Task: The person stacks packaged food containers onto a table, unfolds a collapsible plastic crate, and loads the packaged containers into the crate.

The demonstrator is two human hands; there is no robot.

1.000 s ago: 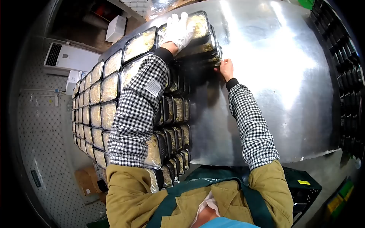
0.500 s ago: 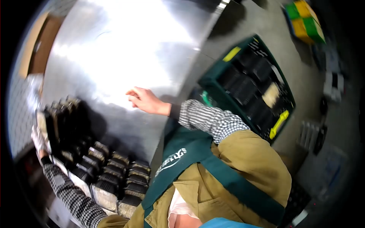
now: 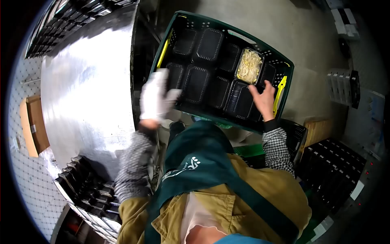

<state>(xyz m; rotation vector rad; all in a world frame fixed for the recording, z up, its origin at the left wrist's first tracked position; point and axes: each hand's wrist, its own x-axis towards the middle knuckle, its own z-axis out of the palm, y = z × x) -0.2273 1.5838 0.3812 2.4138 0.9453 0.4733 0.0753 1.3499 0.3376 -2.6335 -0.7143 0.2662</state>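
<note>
My left hand (image 3: 155, 97), in a white glove and slightly motion-blurred, hovers by the left wall of a dark green crate (image 3: 227, 23); its thumb is apart from its fingers and nothing is in it. Inside the crate lie several black plastic trays (image 3: 196, 84) in rows. One clear-topped pack of bean sprouts (image 3: 249, 65) sits among them, on the right side. My right hand (image 3: 264, 99), bare, reaches over the crate's near right part, thumb and fingers spread. Its fingertips are just below the sprout pack, beside a black tray (image 3: 239, 99); contact I cannot tell.
A shiny metal table (image 3: 89, 93) stands to the left. Stacked packs (image 3: 87, 191) line its near end, and more black trays (image 3: 77, 24) its far end. A cardboard box (image 3: 34, 126) lies beyond its left edge. Black stacked crates (image 3: 331, 173) stand at the lower right.
My view has turned to the right, toward the crate. The left hand has left the stacked packs and come to the crate's left side. My right hand has moved from above the table to over the crate.
</note>
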